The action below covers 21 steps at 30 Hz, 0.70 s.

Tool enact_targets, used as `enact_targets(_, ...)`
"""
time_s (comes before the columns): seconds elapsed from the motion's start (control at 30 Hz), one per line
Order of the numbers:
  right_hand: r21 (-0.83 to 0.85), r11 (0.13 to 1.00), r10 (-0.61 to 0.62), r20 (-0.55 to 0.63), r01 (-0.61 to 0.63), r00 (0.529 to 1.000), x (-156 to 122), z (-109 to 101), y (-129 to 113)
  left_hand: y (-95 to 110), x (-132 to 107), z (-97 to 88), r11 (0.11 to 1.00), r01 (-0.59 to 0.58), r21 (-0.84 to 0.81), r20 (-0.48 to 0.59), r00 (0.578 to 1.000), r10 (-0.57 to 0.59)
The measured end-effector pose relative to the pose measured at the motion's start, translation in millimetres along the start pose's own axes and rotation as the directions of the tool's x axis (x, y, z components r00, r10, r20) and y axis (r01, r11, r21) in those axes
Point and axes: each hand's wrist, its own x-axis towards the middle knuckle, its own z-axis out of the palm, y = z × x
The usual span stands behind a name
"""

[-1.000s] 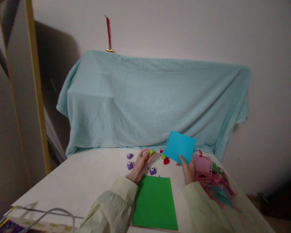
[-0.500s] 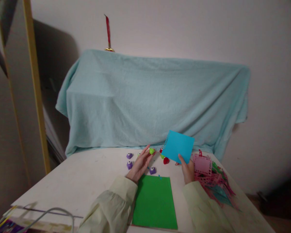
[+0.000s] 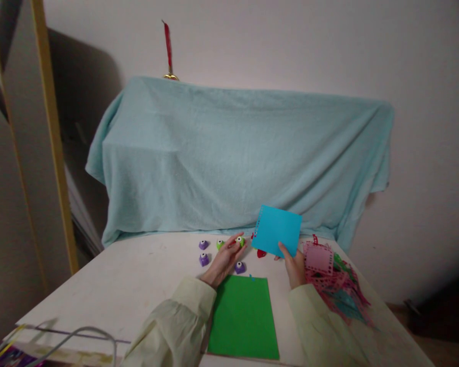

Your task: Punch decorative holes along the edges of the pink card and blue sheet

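Note:
My right hand [image 3: 295, 266] pinches a square blue paper [image 3: 276, 231] by its lower edge and holds it upright above the white table [image 3: 130, 285]. My left hand [image 3: 225, 260] reaches forward with its fingers stretched, the tips touching a small green punch [image 3: 240, 240]. Another green punch [image 3: 220, 244] sits just left of the fingers. Purple punches [image 3: 204, 259] lie left of the hand and one purple punch [image 3: 239, 267] lies beside it. A red punch [image 3: 260, 253] shows under the blue paper. A green sheet [image 3: 243, 318] lies flat between my sleeves.
A heap of punched pink and teal paper scraps [image 3: 334, 283] covers the table's right side. A light blue cloth [image 3: 237, 158] drapes a bulky object behind the table. A yellow-edged board [image 3: 48, 132] leans at the left. Cables [image 3: 76, 336] lie at the near left corner.
The blue paper has shifted slightly left and lower in my right hand. My left hand has opened out, its fingers now resting on the green punch, and a second green punch shows beside them.

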Motion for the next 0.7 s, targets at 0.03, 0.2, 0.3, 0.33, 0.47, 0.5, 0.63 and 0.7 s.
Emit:
enact_targets(0.03, -0.001, 1.0, 0.004, 0.002, -0.004, 1.0, -0.5, 0.2, -1.0, -0.7, 0.8, -1.1, 1.0, -0.006, 0.004, -0.002, 1.0, 0.006)
enact_targets(0.2, -0.042, 0.999, -0.019, 0.017, 0.02, 1.0, -1.8, 0.7, -1.9, 0.2, 1.5, -1.0, 0.991, -0.045, 0.129, -0.035, 0.998, 0.05)
enact_targets(0.3, -0.062, 0.997, -0.039, 0.04, 0.042, 0.998, -2.9, 0.9, -0.6, 4.1, -1.1, 5.0, 0.984, -0.036, 0.175, 0.011, 0.999, 0.035)
enact_targets(0.33, -0.072, 0.996, -0.047, 0.049, 0.051, 0.998, -3.6, 0.8, -0.3, 5.3, -2.2, 7.4, 0.984, -0.03, 0.177, 0.028, 0.999, 0.025)
enact_targets(0.47, -0.124, 0.988, -0.086, 0.096, 0.098, 0.992, -6.9, -0.1, -0.6, 6.0, -3.8, 13.0, 0.988, -0.004, 0.154, 0.056, 0.998, -0.005)
enact_targets(0.5, -0.134, 0.985, -0.092, 0.108, 0.107, 0.99, -7.6, -0.3, -1.0, 5.1, -3.2, 12.9, 0.99, 0.0, 0.144, 0.049, 0.999, -0.007)
enact_targets(0.63, -0.157, 0.98, -0.106, 0.116, 0.124, 0.988, -8.2, -0.7, -1.7, 0.8, 0.6, 9.3, 0.991, 0.005, 0.133, 0.025, 1.0, -0.009)
enact_targets(0.7, -0.161, 0.979, -0.106, 0.102, 0.122, 0.989, -7.4, -0.5, -1.0, -0.1, 1.4, 8.2, 0.991, -0.001, 0.132, 0.034, 0.999, -0.003)
